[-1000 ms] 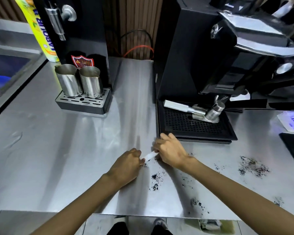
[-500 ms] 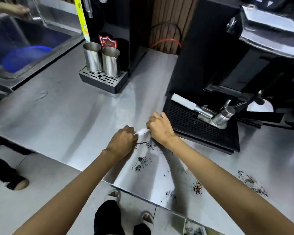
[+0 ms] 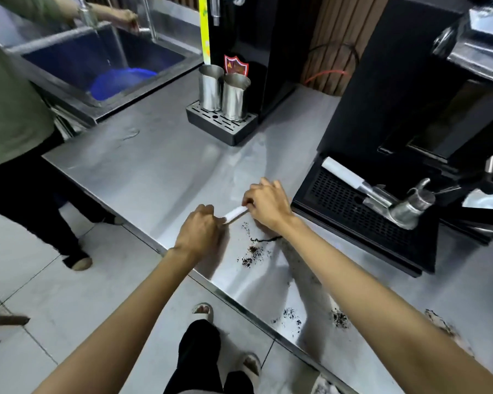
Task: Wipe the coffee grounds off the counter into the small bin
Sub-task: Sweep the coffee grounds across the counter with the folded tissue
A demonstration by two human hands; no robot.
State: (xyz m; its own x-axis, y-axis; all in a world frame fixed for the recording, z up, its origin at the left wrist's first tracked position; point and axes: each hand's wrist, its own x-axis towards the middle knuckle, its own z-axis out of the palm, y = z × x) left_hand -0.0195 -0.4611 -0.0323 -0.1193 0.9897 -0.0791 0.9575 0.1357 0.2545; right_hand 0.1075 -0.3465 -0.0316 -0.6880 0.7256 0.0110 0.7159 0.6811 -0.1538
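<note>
My left hand (image 3: pixel 201 228) and my right hand (image 3: pixel 268 204) each pinch one end of a small white strip (image 3: pixel 235 214), a folded tissue or paper, held just above the steel counter (image 3: pixel 154 172). Dark coffee grounds (image 3: pixel 252 253) lie in a patch right below the strip, with a thin dark line of them beside my right wrist. More grounds (image 3: pixel 292 317) are scattered near the counter's front edge, and another patch (image 3: pixel 339 319) shows beside my right forearm. No small bin is in view.
A black espresso machine with drip tray (image 3: pixel 353 211) and portafilter (image 3: pixel 393 200) stands right of my hands. Two steel jugs (image 3: pixel 224 91) sit on a small drip tray behind. A sink (image 3: pixel 103 64) is at far left, where another person (image 3: pixel 15 109) stands.
The camera view swung left and down, bringing the sink, the floor and the other person into view. Both hands still grip the white strip, a little apart, above the same grounds.
</note>
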